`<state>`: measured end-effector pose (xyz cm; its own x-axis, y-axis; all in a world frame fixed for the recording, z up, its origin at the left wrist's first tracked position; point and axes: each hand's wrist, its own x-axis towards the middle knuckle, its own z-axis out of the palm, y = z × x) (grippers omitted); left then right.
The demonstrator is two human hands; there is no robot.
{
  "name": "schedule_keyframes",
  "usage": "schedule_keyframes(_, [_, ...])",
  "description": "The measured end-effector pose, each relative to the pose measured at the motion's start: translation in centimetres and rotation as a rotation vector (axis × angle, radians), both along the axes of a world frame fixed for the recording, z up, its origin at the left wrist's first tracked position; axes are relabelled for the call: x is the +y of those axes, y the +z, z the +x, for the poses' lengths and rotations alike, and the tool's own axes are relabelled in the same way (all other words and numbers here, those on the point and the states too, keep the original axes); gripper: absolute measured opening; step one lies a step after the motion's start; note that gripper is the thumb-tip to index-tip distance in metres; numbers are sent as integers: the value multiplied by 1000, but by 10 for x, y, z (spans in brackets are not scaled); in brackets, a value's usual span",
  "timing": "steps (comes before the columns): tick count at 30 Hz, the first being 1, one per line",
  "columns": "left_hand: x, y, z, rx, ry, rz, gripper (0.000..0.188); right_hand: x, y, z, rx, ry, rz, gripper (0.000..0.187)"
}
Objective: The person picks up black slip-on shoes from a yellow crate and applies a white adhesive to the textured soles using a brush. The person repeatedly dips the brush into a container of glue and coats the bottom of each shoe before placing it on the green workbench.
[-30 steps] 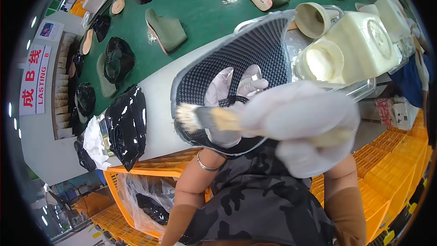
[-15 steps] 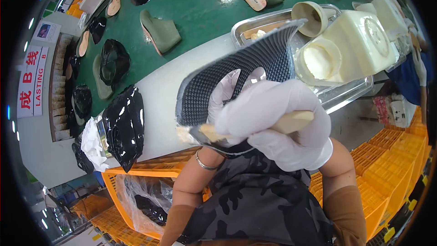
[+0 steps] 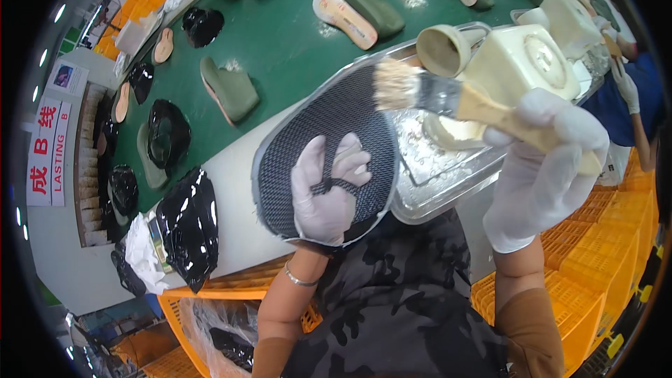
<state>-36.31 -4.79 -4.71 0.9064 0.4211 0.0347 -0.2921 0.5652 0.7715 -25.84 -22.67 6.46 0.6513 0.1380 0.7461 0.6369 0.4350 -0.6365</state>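
Note:
My left hand (image 3: 325,199), in a white glove, is closed on a dark shoe upper (image 3: 336,112) with a woven mesh inner face and a pale edge. A thin black strip crosses its curled fingers. In my gloved right hand (image 3: 546,175) is a paintbrush (image 3: 490,106), gripped by its wooden handle. Its pale bristles point left, in front of the far right part of the upper; whether they touch it I cannot tell. Behind the brush stands a cream plastic container (image 3: 518,63) with a whitish substance near its mouth, partly hidden by the handle.
A metal tray (image 3: 448,203) holds the container and a beige cup (image 3: 444,49). Green shoe lasts (image 3: 231,91) and shiny black wrapped pieces (image 3: 185,227) stand along the green conveyor (image 3: 280,42). Orange crates (image 3: 581,259) flank me. A co-worker's gloved hand (image 3: 626,91) shows at far right.
My right hand has moved right, carrying the brush from the near edge of the upper to its far right side. The upper now faces me more openly, showing my left hand inside.

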Motion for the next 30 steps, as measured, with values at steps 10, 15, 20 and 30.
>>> schedule_keyframes(10, [28,8,-11,6,-42,-361,54,-51,9,98,132,-317,-238,15])
schedule_keyframes(15, [55,-5,0,107,-8,-322,49,-77,3,143,401,-211,-375,18])
schedule_keyframes(20, [91,3,25,155,-40,-236,53,-83,-1,147,433,-140,-365,19])
schedule_keyframes(30, [173,21,102,113,320,503,29,-90,-9,149,364,-162,-471,17])
